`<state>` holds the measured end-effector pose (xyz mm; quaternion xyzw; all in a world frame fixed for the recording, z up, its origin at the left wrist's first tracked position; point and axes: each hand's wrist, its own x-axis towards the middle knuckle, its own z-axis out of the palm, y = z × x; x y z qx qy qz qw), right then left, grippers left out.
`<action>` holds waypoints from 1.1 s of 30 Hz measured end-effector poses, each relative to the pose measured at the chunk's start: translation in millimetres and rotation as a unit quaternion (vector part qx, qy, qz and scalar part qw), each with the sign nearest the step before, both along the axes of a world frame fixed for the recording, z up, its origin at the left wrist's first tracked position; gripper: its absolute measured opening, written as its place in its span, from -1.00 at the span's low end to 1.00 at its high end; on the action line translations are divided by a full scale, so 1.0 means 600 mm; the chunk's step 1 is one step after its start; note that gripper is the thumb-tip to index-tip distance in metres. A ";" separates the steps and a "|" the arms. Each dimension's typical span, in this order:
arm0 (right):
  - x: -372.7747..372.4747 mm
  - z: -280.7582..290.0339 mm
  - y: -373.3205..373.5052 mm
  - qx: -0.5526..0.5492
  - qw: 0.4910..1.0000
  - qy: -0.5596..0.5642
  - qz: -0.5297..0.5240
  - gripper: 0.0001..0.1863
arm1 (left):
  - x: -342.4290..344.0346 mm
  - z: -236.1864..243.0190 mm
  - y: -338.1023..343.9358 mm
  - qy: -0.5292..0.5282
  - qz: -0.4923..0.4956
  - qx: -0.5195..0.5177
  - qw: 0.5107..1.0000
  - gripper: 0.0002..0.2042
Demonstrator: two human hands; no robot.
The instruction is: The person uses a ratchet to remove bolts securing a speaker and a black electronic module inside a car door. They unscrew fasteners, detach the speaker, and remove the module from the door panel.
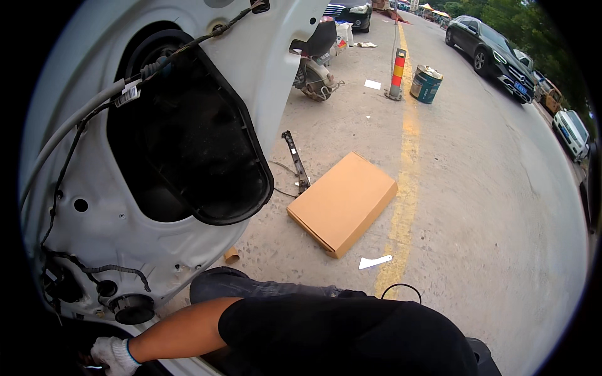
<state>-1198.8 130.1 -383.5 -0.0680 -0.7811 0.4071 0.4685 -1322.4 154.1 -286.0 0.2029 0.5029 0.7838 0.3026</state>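
My right hand (114, 356), in a white knit glove with a blue cuff edge, is low at the left, below the stripped inner side of a white car door (166, 247). Its fingers look curled into the dark; a small shiny sliver shows beside them, but what they hold I cannot make out. Above, a large black plastic cover (200, 144) stands tilted out of the door opening. A grey wiring harness (75, 119) runs along the door, and a round black part (134, 309) sits near its lower edge. My left hand is out of view.
On the concrete lie a closed cardboard box (345, 203), a slim black metal rail (296, 161) with cables, and a white flat scraper-shaped piece (375, 262). Farther off stand a striped post (397, 74), a dark green bucket (426, 85), and a dark car (489, 50).
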 end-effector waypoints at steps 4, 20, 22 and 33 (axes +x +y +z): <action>0.016 0.086 0.090 0.041 0.994 -0.096 -0.032 -0.70 | 0.032 0.014 -0.011 -0.019 -0.019 0.037 0.999 -0.65; 0.044 0.218 0.082 0.081 0.952 -0.296 0.014 -0.59 | -0.005 0.018 -0.043 -0.100 -0.027 0.088 0.991 -0.78; 0.048 0.212 0.088 0.075 0.956 -0.284 0.013 -0.56 | -0.005 0.019 -0.040 -0.076 -0.033 0.080 0.993 -0.80; 0.042 0.163 0.083 0.011 0.973 -0.230 0.025 -0.55 | 0.003 0.027 -0.045 -0.008 -0.023 0.015 1.000 -0.84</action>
